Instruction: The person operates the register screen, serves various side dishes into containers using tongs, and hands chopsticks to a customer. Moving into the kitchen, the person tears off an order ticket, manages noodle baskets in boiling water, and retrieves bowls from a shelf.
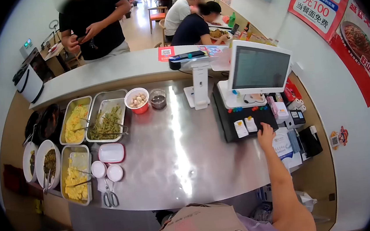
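My right hand (266,135) reaches forward onto the flat top of a black box (230,131), which looks like a cash drawer. Its fingers are apart and rest near the box's front right corner, with nothing visible in them. Just left of the fingertips lie two small white paper slips (241,128), each with a yellow piece at its top. Behind them a white-framed point-of-sale screen (261,68) stands on the box, and a row of small red, blue and green pieces lies at its base. My left hand is out of view.
On the steel counter (154,162), metal trays of food (74,120) stand left, beside white bowls (48,165), scissors (110,197) and a red cup of eggs (138,101). A scanner stand (200,85) is at the back. Beyond the ledge (119,66), a person in black (95,17) stands; others sit.
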A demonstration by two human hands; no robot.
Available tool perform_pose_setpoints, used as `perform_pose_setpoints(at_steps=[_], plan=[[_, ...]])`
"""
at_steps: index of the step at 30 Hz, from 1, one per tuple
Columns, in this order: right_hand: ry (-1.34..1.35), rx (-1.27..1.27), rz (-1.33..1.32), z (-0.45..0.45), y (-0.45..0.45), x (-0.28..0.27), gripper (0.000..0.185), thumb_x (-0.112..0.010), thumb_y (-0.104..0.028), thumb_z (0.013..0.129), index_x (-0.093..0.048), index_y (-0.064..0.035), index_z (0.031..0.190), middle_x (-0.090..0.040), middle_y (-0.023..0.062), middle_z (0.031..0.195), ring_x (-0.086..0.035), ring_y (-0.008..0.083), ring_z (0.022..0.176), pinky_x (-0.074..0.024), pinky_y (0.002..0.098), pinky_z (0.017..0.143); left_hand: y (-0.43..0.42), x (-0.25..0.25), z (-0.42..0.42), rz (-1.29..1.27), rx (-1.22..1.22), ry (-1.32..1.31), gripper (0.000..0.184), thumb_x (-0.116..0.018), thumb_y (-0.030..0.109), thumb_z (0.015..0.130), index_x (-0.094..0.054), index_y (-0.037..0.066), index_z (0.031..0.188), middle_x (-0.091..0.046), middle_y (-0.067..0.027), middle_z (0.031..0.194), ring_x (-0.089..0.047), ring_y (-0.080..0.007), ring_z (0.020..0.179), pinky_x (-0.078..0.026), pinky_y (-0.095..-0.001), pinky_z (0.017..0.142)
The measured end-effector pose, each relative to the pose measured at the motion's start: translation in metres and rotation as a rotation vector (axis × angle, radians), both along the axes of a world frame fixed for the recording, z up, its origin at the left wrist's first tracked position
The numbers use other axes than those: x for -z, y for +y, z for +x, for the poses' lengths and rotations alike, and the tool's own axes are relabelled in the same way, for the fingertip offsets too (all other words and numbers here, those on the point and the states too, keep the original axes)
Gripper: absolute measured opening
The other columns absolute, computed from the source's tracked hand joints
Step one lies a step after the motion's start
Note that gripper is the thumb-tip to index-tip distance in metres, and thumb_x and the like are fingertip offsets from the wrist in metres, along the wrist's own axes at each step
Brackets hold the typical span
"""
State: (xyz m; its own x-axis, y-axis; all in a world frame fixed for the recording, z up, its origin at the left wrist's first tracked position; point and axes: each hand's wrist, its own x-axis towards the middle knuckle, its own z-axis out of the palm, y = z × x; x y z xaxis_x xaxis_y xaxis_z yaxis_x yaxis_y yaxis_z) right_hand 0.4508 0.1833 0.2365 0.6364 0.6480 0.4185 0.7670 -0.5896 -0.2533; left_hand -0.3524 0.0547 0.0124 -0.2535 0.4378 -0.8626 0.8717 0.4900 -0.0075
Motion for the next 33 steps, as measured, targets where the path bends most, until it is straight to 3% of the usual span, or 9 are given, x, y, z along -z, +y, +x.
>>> perform_pose_setpoints(at_steps=[7,9,10,11,17,27,29,30,33], plan=[[0.184,0.025,0.078,0.008,-0.029,0.029,0.035,-0.056,-0.015,0.078,-0.052,-0.0111,0.113,-0.054,0.0091,0.11,-0.049,0.0297,0.104,-0.0336,0.0484,0.088,-0.023,0.034,0.133,0.165,-0.199,-0.143,0.031,-0.057,0.024,0.082,-0.063,0.001,0.102,-0.065,-0.0168,0.093,-0.063,-0.0211,0.08,-0.051,-0.0316,0.072],[0.233,-0.02,0.074,-0.009,-0.053,0.045,0.035,-0.056,-0.016,0.078,-0.052,-0.0105,0.112,-0.054,0.0106,0.109,-0.049,0.0303,0.104,-0.0327,0.0507,0.087,-0.004,0.055,0.173,0.24,-0.407,-0.255,0.03,-0.057,0.024,0.082,-0.063,0.001,0.101,-0.065,-0.0179,0.093,-0.063,-0.0217,0.079,-0.051,-0.0317,0.072],[0.238,-0.009,-0.003,-0.019,-0.064,0.058,0.036,-0.056,-0.017,0.077,-0.052,-0.0102,0.112,-0.054,0.0107,0.108,-0.049,0.03,0.105,-0.0324,0.0511,0.087,0.005,0.008,0.214,0.241,-0.846,-0.624,0.03,-0.056,0.021,0.083,-0.062,-0.001,0.102,-0.066,-0.0172,0.095,-0.064,-0.0231,0.079,-0.052,-0.0344,0.067],[0.242,0.005,-0.078,-0.028,-0.077,0.069,0.037,-0.056,-0.018,0.076,-0.052,-0.01,0.112,-0.054,0.0108,0.108,-0.049,0.0298,0.105,-0.0321,0.0516,0.087,0.024,-0.03,0.239,0.294,-0.491,-0.698,0.029,-0.054,0.019,0.085,-0.059,0.0,0.106,-0.067,-0.0126,0.088,-0.065,-0.0217,0.076,-0.052,-0.0339,0.061],[0.16,-0.167,-0.265,-0.08,-0.149,0.089,0.037,-0.056,-0.019,0.073,-0.055,-0.0111,0.109,-0.052,0.0083,0.115,-0.048,0.0269,0.106,-0.0302,0.0518,0.086,0.03,-0.044,0.311,0.29,-0.474,-0.889,0.022,-0.052,0.019,0.088,-0.057,0.006,0.106,-0.066,-0.009,0.084,-0.064,-0.0182,0.07,-0.05,-0.03,0.054],[0.175,-0.287,-0.325,-0.066,-0.149,0.087,0.033,-0.056,-0.022,0.072,-0.058,-0.0138,0.104,-0.053,0.0068,0.114,-0.048,0.0296,0.105,-0.0302,0.0528,0.086,-0.166,0.055,0.197,-0.021,-0.246,-0.126,0.041,-0.055,0.03,0.083,-0.06,-0.001,0.109,-0.064,-0.0203,0.1,-0.061,-0.0313,0.093,-0.048,-0.0382,0.076],[0.171,-0.324,-0.303,-0.062,-0.15,0.086,0.03,-0.057,-0.021,0.073,-0.059,-0.0131,0.101,-0.054,0.0069,0.109,-0.049,0.0289,0.103,-0.0316,0.0515,0.085,-0.2,0.034,0.184,0.164,0.227,-0.616,0.038,-0.051,0.026,0.084,-0.058,0.0,0.111,-0.064,-0.0221,0.096,-0.058,-0.0326,0.099,-0.048,-0.0394,0.077],[0.162,-0.344,-0.277,-0.056,-0.15,0.085,0.027,-0.057,-0.021,0.073,-0.06,-0.0124,0.098,-0.056,0.007,0.105,-0.051,0.0282,0.1,-0.033,0.0502,0.084,-0.215,0.03,0.182,0.04,-0.222,-0.142,0.037,-0.051,0.026,0.084,-0.058,0.0,0.11,-0.064,-0.0212,0.095,-0.058,-0.0316,0.097,-0.048,-0.039,0.076],[0.347,-0.462,-0.208,-0.034,-0.14,0.075,0.019,-0.058,-0.011,0.073,-0.061,-0.0095,0.092,-0.059,0.0086,0.092,-0.056,0.0269,0.088,-0.0404,0.0433,0.076,-0.235,0.015,0.212,0.147,-0.509,-0.069,0.033,-0.05,0.026,0.085,-0.058,0.001,0.105,-0.062,-0.0185,0.089,-0.058,-0.0288,0.091,-0.048,-0.0376,0.073]])
